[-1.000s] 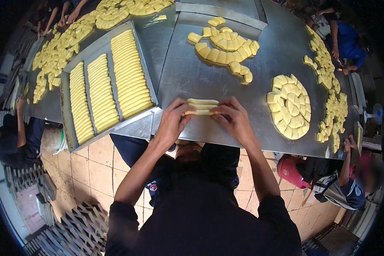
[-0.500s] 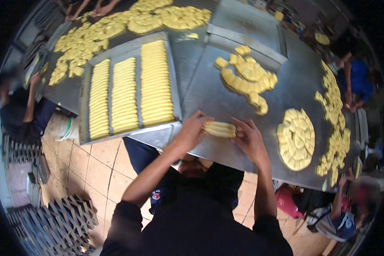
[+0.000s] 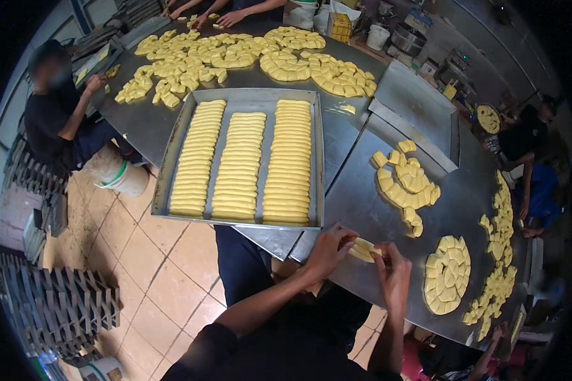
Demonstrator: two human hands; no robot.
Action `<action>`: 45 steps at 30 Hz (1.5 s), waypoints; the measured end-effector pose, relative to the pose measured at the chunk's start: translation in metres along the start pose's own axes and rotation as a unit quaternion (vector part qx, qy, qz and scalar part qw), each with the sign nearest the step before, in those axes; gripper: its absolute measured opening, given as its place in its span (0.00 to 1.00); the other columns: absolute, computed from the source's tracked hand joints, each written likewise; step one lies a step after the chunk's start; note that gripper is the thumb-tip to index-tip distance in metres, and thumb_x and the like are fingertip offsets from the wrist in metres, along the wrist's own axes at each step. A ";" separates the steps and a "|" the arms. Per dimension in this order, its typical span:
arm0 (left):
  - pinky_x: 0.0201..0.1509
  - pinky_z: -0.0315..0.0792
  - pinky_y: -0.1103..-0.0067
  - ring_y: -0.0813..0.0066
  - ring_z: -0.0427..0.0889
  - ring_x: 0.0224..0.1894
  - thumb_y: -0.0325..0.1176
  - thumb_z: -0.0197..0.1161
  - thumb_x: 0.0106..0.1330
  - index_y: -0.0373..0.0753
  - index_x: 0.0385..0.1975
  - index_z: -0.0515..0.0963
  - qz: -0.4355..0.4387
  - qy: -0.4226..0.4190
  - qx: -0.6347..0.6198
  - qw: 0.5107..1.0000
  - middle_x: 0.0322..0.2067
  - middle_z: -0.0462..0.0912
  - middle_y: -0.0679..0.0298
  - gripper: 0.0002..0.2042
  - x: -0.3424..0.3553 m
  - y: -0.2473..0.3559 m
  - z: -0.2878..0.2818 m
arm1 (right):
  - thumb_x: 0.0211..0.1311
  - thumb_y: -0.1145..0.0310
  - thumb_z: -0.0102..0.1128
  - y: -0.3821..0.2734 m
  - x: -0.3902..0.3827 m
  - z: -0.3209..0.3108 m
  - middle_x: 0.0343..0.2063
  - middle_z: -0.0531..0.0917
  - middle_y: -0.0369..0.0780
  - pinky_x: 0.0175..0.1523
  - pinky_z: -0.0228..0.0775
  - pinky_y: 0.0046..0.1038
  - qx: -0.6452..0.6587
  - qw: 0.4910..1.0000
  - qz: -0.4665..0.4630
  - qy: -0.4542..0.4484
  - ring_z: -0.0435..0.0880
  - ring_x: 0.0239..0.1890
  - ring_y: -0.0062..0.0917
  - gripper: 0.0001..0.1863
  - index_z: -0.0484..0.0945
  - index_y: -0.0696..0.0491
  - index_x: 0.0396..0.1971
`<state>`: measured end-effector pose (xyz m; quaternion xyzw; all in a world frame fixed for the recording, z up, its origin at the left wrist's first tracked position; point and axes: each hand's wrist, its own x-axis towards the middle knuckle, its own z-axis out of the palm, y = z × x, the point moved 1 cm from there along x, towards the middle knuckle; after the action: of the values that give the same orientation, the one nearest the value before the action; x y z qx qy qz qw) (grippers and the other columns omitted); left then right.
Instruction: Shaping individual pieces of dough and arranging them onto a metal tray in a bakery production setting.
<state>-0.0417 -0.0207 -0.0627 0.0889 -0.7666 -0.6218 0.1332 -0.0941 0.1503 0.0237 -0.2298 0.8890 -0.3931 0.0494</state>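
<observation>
Strips [image 3: 363, 250]: between both hands, over the surface [image 3: 394, 232] near its edge
Left hand [image 3: 330, 251]: grip pinching their left end
Right hand [image 3: 394, 273]: grip pinching their right end
Tray [image 3: 251, 103]: left, holding three columns of rolls [image 3: 238, 166]

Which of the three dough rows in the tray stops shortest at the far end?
The middle row: its far end leaves more bare tray than the left row or right row.

no readable text, no legible labels, numbers or signs
</observation>
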 end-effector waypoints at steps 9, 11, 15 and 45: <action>0.62 0.79 0.72 0.71 0.84 0.53 0.30 0.58 0.78 0.35 0.65 0.73 -0.192 -0.023 -0.443 0.875 0.54 0.83 0.59 0.19 -0.030 0.069 -0.083 | 0.58 0.78 0.70 -0.125 0.052 -0.043 0.37 0.88 0.42 0.36 0.78 0.28 -0.005 0.955 -0.258 -0.145 0.88 0.32 0.30 0.15 0.87 0.55 0.47; 0.58 0.80 0.76 0.79 0.83 0.51 0.31 0.60 0.77 0.34 0.64 0.75 -0.141 -0.016 -0.364 0.921 0.52 0.84 0.63 0.19 -0.025 0.064 -0.137 | 0.60 0.77 0.70 -0.135 0.076 -0.021 0.36 0.88 0.43 0.37 0.78 0.27 0.009 0.959 -0.253 -0.130 0.87 0.32 0.29 0.13 0.88 0.55 0.45; 0.51 0.76 0.86 0.86 0.81 0.48 0.33 0.64 0.74 0.33 0.63 0.77 -0.119 0.053 -0.261 0.957 0.51 0.86 0.66 0.20 0.028 0.046 -0.234 | 0.69 0.77 0.63 -0.126 0.138 0.082 0.38 0.88 0.39 0.43 0.79 0.25 0.215 0.954 -0.126 -0.167 0.85 0.36 0.20 0.14 0.82 0.55 0.53; 0.49 0.80 0.67 0.53 0.87 0.41 0.33 0.73 0.59 0.33 0.43 0.85 -0.023 0.120 0.424 0.897 0.39 0.87 0.49 0.14 0.232 -0.087 -0.381 | 0.59 0.77 0.60 -0.121 0.372 0.326 0.42 0.84 0.55 0.51 0.80 0.43 -0.120 0.915 -0.381 -0.057 0.83 0.45 0.52 0.12 0.82 0.63 0.43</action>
<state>-0.1444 -0.4636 -0.0525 0.2282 -0.9337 -0.2254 0.1592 -0.2927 -0.3074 -0.0780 -0.5774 0.7702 -0.2583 -0.0816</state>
